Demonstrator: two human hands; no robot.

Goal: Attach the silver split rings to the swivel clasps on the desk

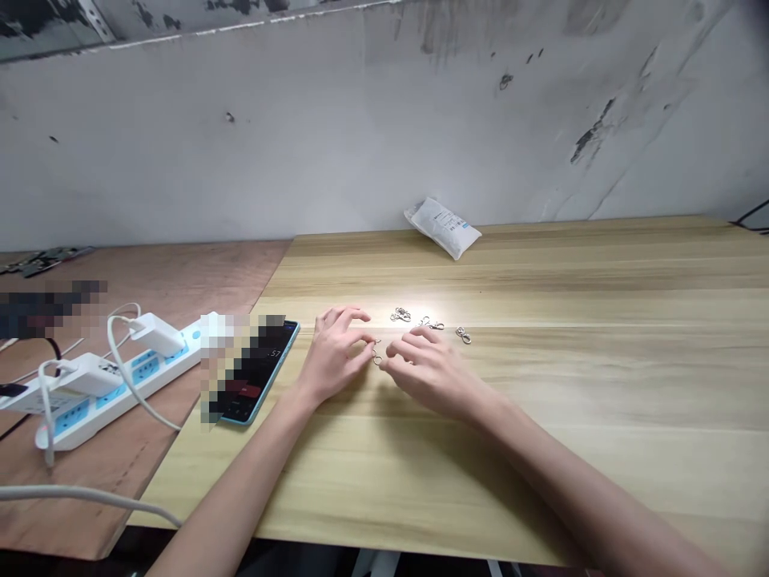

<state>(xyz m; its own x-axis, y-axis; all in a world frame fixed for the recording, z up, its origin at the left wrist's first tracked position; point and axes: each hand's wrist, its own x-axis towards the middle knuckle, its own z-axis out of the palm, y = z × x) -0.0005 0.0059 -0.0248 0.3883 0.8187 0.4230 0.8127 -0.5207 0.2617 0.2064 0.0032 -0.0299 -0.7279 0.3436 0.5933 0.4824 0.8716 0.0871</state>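
Observation:
Both my hands rest on a light wooden table [541, 385], facing each other. My left hand [334, 353] pinches a small metal key ring clasp [376, 353] with thumb and forefinger. My right hand [420, 365] meets it from the right, its fingertips curled onto the same small piece. Just beyond the hands, in a bright patch of light, lie more little metal clasps: one cluster [400, 315], another [431, 324] and a single one [463, 334].
A blue-cased phone [258, 377] lies left of my left hand. A white power strip [102, 377] with plugged chargers and cables sits on a brown board at far left. A white sealed packet [443, 226] lies by the stained wall.

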